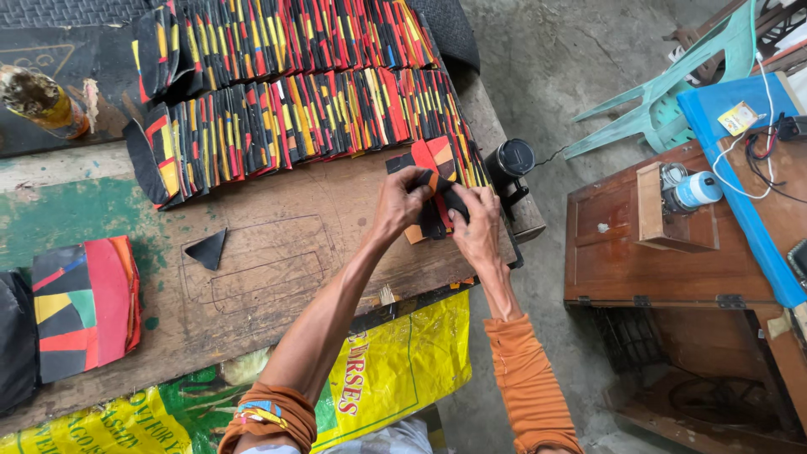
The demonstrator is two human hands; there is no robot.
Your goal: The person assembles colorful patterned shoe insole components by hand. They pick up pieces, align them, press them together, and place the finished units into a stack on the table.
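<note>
Far left, a black bundle [15, 336] is cut off by the frame edge, so only a sliver shows. Next to it sits a stack of patchwork pieces [87, 304] in red, black, yellow and green on the worn wooden table [277, 269]. Up top left there's a grimy bottle-like thing [38, 101], too blurry to say what it really is. A small black triangle scrap [208, 249] lies alone on the wood.

Across the back run two long rows of folded patchwork pieces [294, 92], packed so tight you only see edges.

The left hand [402, 200] is pinching the top of a black, red and orange fabric piece [433, 189], near the right end of the table just beside the rows. The right hand [477, 223] is clamped over its lower part, covering most of it, so its shape is probably folded, hard to tell.

Behind them a black round-topped gadget [510, 160] is half hidden. Below hangs a yellow printed sack [395, 370]. Right side: a wooden sewing table [639, 261], a teal plastic chair [672, 92] tipped over and cropped.
</note>
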